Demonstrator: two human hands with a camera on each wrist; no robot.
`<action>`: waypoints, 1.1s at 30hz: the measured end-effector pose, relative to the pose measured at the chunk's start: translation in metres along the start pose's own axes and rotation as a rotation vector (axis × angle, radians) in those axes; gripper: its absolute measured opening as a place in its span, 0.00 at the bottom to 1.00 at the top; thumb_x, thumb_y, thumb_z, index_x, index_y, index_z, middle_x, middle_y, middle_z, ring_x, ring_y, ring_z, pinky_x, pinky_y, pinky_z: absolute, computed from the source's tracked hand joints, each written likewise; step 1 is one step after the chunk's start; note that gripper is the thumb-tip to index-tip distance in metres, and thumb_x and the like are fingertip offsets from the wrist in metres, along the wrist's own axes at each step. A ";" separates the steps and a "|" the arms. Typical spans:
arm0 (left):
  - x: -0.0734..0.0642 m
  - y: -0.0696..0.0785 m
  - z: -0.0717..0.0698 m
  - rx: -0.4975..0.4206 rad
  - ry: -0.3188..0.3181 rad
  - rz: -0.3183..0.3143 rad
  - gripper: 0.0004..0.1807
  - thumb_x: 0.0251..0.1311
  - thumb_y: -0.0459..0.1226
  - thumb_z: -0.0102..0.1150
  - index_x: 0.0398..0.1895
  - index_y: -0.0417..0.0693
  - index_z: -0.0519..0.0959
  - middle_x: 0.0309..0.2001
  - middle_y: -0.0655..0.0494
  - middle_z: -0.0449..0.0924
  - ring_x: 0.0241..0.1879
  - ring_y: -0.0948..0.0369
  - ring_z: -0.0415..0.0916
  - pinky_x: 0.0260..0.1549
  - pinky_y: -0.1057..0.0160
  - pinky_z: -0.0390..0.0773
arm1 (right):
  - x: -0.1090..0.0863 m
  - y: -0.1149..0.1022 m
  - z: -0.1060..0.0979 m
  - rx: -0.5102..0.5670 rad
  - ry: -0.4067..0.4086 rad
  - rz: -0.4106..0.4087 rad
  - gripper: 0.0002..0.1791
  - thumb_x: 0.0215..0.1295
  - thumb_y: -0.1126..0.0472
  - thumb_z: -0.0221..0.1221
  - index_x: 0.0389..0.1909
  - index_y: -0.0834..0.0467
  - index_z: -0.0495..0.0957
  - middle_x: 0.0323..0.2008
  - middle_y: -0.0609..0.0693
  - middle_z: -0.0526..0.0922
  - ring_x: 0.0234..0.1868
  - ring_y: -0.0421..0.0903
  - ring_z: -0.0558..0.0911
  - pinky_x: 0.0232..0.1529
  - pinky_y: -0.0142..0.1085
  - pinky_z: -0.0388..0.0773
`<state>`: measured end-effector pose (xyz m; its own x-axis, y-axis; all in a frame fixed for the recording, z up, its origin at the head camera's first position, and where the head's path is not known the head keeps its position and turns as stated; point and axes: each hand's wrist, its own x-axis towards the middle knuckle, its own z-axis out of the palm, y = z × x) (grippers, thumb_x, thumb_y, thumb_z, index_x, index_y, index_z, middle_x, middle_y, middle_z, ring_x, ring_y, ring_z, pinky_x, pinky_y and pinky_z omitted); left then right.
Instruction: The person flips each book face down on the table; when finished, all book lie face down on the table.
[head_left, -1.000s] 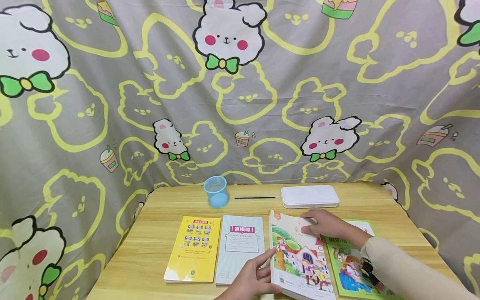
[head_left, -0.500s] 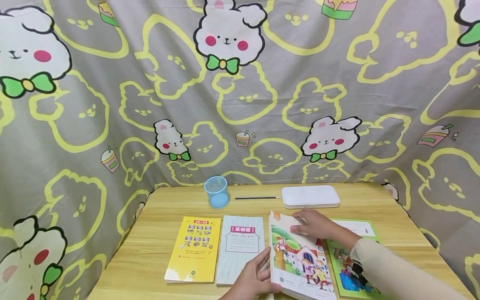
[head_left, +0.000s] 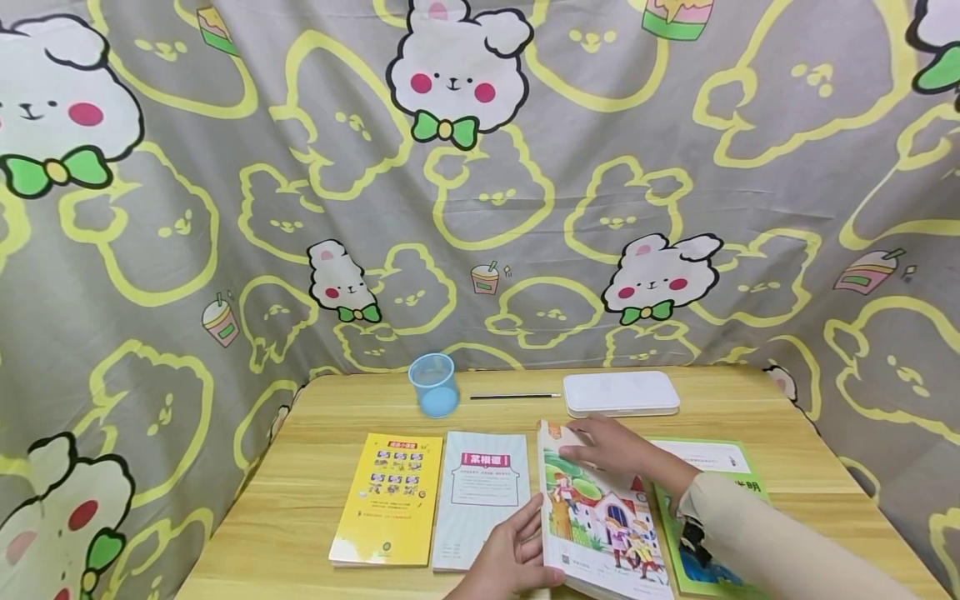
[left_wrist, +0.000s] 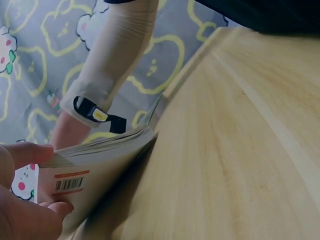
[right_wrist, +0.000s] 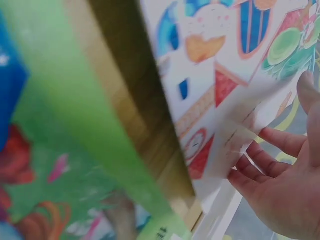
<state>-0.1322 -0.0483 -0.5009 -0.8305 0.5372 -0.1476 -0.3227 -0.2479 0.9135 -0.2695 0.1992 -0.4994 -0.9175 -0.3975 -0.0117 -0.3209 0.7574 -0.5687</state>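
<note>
head view: a smooth wooden tabletop (head_left: 255,517) with long pale grain carries the things, backed by a grey cloth curtain (head_left: 495,221) that hangs in soft folds, printed with yellow outlines and white rabbits in green bows. a tapered, see-through blue cup (head_left: 435,387) stands at the back beside a thin dark pen (head_left: 515,396) and a flat, round-cornered white case (head_left: 621,392). nearer, a glossy yellow book (head_left: 386,500) and a pale blue book (head_left: 480,500) lie side by side.

the thick book (head_left: 607,525) sits at the front, between the pale blue book and a green book (head_left: 720,460). its white cover shows painted children, a red-roofed house and round green bushes; the left wrist view shows a barcode on its back, a layered page edge, and a dark gap under the book, which tilts off the wood.

the left hand (head_left: 504,554) comes in from the bottom, its fingers bent round the book's left edge and lower corner, pinching it. the right hand (head_left: 618,450) reaches over from the right in a beige sleeve (head_left: 780,542), fingers spread and only slightly bent, the tips touching the cover near its top.
</note>
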 end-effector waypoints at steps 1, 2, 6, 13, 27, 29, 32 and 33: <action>0.000 0.000 0.000 0.001 -0.001 0.002 0.54 0.51 0.13 0.66 0.80 0.29 0.46 0.78 0.31 0.54 0.74 0.43 0.62 0.62 0.59 0.76 | 0.001 -0.002 0.000 0.006 -0.001 0.000 0.41 0.69 0.35 0.61 0.68 0.64 0.74 0.68 0.68 0.73 0.68 0.67 0.73 0.66 0.62 0.72; 0.000 0.000 0.000 0.000 -0.003 0.004 0.54 0.51 0.14 0.66 0.80 0.29 0.46 0.78 0.31 0.54 0.74 0.43 0.62 0.63 0.59 0.76 | 0.003 -0.003 0.000 0.013 -0.004 -0.003 0.41 0.69 0.35 0.61 0.69 0.64 0.74 0.68 0.68 0.73 0.68 0.67 0.73 0.66 0.62 0.71; -0.001 0.002 0.002 0.001 -0.009 0.006 0.54 0.53 0.14 0.66 0.80 0.29 0.46 0.79 0.32 0.52 0.75 0.43 0.61 0.63 0.60 0.76 | 0.007 -0.009 -0.001 0.030 -0.017 -0.010 0.43 0.70 0.34 0.60 0.70 0.64 0.72 0.67 0.66 0.74 0.68 0.66 0.73 0.65 0.62 0.72; -0.003 0.006 0.006 0.015 -0.019 0.028 0.54 0.54 0.16 0.66 0.81 0.30 0.45 0.79 0.32 0.51 0.76 0.43 0.59 0.64 0.60 0.75 | 0.013 -0.019 -0.004 0.063 -0.039 -0.030 0.43 0.71 0.34 0.59 0.74 0.62 0.68 0.62 0.63 0.78 0.63 0.62 0.78 0.59 0.59 0.78; -0.010 0.018 0.011 0.153 -0.024 0.133 0.53 0.57 0.24 0.71 0.81 0.31 0.47 0.79 0.30 0.51 0.77 0.39 0.55 0.67 0.64 0.70 | 0.018 -0.035 -0.021 0.148 -0.070 -0.122 0.45 0.70 0.38 0.63 0.79 0.57 0.60 0.62 0.65 0.77 0.59 0.59 0.79 0.55 0.59 0.79; -0.011 0.020 0.012 0.180 -0.007 0.129 0.53 0.58 0.25 0.72 0.81 0.32 0.49 0.79 0.30 0.51 0.77 0.39 0.55 0.68 0.63 0.69 | 0.018 -0.037 -0.024 0.169 -0.081 -0.118 0.45 0.70 0.38 0.63 0.79 0.56 0.60 0.61 0.64 0.77 0.58 0.58 0.80 0.54 0.58 0.79; -0.013 0.023 0.013 0.202 0.012 0.128 0.52 0.59 0.27 0.72 0.81 0.33 0.50 0.79 0.31 0.52 0.77 0.39 0.56 0.69 0.62 0.68 | 0.018 -0.039 -0.028 0.208 -0.099 -0.114 0.45 0.70 0.39 0.62 0.80 0.56 0.59 0.61 0.64 0.77 0.58 0.59 0.80 0.53 0.56 0.80; -0.014 0.023 0.014 0.205 0.016 0.131 0.51 0.59 0.27 0.72 0.81 0.33 0.50 0.79 0.31 0.52 0.77 0.39 0.55 0.69 0.63 0.68 | 0.018 -0.040 -0.029 0.226 -0.104 -0.113 0.45 0.70 0.39 0.62 0.80 0.55 0.59 0.61 0.64 0.77 0.58 0.59 0.80 0.53 0.56 0.80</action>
<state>-0.1222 -0.0503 -0.4725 -0.8667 0.4981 -0.0277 -0.1146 -0.1447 0.9828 -0.2798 0.1766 -0.4534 -0.8460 -0.5329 -0.0153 -0.3487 0.5749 -0.7402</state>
